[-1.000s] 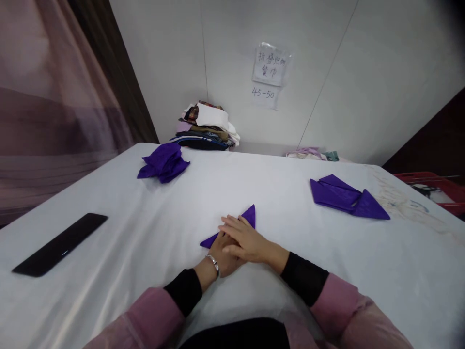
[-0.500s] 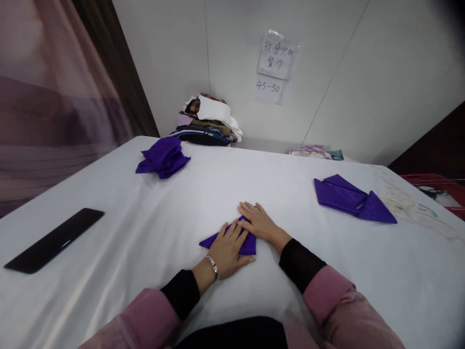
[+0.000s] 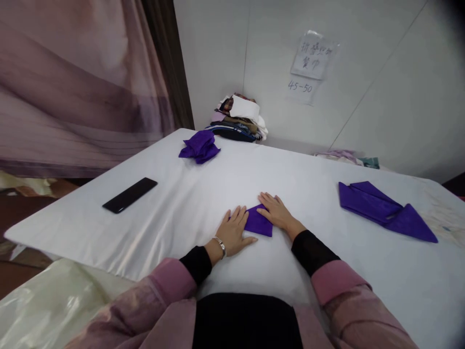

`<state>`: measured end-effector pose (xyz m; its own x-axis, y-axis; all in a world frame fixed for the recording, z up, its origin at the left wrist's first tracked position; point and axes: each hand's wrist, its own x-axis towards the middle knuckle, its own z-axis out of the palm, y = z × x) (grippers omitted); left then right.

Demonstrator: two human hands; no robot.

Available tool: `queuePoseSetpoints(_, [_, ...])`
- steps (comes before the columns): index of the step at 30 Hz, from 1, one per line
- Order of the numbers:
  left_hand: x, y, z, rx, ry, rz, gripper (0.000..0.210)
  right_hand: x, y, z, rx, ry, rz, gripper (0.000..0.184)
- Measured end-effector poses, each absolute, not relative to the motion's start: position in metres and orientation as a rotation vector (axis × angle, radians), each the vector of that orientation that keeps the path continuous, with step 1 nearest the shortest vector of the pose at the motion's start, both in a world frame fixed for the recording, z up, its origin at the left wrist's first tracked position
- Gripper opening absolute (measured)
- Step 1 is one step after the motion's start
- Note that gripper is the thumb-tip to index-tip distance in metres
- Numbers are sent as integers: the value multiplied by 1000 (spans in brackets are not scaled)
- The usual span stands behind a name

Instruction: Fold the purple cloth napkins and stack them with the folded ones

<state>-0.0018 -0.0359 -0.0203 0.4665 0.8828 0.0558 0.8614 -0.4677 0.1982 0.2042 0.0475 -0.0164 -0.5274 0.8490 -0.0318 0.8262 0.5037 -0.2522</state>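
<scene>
A folded purple cloth napkin [image 3: 258,223] lies flat on the white-covered table [image 3: 174,203] in front of me. My left hand [image 3: 234,232] presses on its left end, fingers stretched out and thumb apart, hiding that end. Across its upper right corner rests my right hand [image 3: 275,211], flat with the fingers extended. Between the two hands the napkin's middle shows. Off to the right lies another folded purple napkin [image 3: 370,201] with a pointed end. A crumpled purple napkin [image 3: 199,147] sits near the far left edge.
A dark, flat, glossy slab [image 3: 130,195] lies on the table's left part. Behind the far edge stands a pile of folded clothes [image 3: 240,116]. Handwritten paper signs [image 3: 310,60] hang on the wall. A curtain [image 3: 87,87] hangs at left, with plastic sheeting [image 3: 54,295] below.
The camera view has turned left. My left hand has slid left along the napkin, away from my right hand, and more of the napkin's middle shows. The other napkins have not moved on the table.
</scene>
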Motion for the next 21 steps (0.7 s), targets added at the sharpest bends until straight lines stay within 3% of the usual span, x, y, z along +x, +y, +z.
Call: queuePoseSetpoints(21, [-43, -69, -20, 2426, 1961, 139, 75, 205, 49, -19, -1441, -2625, 357, 67])
